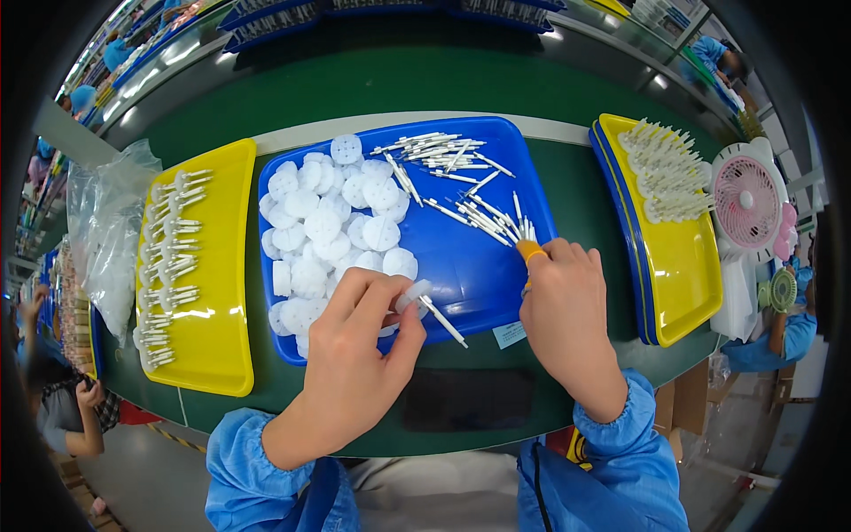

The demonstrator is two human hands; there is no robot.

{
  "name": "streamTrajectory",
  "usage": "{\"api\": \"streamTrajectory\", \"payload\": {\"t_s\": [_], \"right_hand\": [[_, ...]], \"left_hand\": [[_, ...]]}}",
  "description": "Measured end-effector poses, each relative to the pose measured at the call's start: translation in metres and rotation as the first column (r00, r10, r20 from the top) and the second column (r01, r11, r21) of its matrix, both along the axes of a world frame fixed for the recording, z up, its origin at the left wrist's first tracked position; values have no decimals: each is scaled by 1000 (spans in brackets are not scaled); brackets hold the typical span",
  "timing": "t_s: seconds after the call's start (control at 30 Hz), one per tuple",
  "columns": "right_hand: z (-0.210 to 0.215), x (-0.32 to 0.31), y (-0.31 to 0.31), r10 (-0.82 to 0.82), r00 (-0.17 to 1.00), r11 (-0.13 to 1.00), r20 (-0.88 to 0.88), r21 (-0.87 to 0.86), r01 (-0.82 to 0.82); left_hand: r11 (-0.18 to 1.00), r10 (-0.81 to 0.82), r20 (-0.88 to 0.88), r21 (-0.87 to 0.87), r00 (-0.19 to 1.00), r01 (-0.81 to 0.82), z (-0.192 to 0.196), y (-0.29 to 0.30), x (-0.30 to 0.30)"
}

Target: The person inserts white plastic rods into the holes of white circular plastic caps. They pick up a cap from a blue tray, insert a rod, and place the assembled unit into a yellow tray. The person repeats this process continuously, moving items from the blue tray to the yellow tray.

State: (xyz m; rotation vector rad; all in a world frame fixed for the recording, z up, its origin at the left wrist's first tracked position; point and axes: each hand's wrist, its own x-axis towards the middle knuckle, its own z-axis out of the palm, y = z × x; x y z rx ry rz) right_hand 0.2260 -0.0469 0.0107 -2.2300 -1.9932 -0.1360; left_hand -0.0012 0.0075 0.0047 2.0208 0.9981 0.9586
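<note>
Between the thumb and fingers of my left hand point(355, 346) is a translucent white disc point(414, 294), with one white rod point(445, 323) sticking out of it down to the right. Over the right side of a blue tray point(452, 310), my right hand point(567, 301) is curled, orange-yellow covers on its fingertips. Those tips touch the ends of a bunch of loose white rods point(487, 217); whether one is pinched is hidden. Piled in the tray's left half are many similar discs point(319, 222). More rods point(434, 151) lie along its far side.
Left stands a yellow tray point(222, 337) with rows of disc-and-rod pieces point(168, 257), beside a clear plastic bag point(111, 239). Right, another yellow tray point(687, 293) holds more such pieces point(665, 168) on stacked blue trays, near a pink fan point(746, 199). A dark flat panel point(470, 399) lies in front.
</note>
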Motion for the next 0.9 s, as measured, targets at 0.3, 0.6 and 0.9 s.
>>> {"api": "streamTrajectory", "payload": {"t_s": [0.3,0.6,0.9], "right_hand": [[-5,5,5,109,923,993,-369,73,-88],[1,10,5,231,897,973,-376,80,-217],[9,7,3,313,844,949,-435,117,-291]], "left_hand": [[998,-13,-5,-58,1000,13,1,-1,-3],[989,-22,-2,-145,1000,21,3,2,-5],[969,-12,32,-248,999,19,5,4,-5]]}}
